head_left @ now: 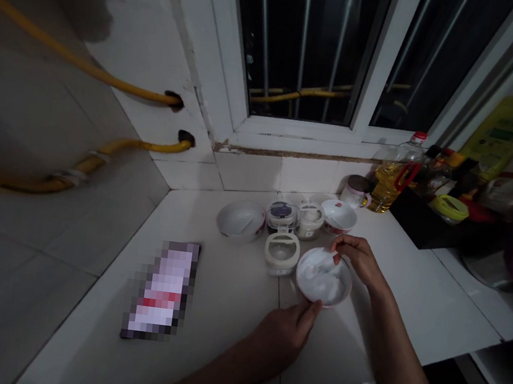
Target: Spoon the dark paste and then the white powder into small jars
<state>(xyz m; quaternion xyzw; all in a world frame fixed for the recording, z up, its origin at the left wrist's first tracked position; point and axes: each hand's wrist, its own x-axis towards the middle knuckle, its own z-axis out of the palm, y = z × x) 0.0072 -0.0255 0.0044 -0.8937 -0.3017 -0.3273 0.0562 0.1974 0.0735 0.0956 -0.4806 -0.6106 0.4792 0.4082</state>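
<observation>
A small bowl [344, 293] with a pinkish rim stands on the counter and holds white powdery stuff [323, 286]. My left hand [288, 333] is closed on its near rim, thumb and fingers pinching the edge. Over the bowl's far right side, my right hand [360, 261] is pinched around a pale utensil that looks like a white spoon; its lower end is hard to tell from the white contents. Just left of the bowl sits a clear jar [281, 254] with a white-framed lid, close to the bowl's side.
Behind are a wide bowl [240, 220], two lidded jars [282, 214] and a flowered bowl [338, 217]. A phone [163, 289] with a blurred screen lies left on the counter [92, 346]. An oil bottle [394, 174], a glass mug [354, 191] and a black condiment box [414, 221] stand right.
</observation>
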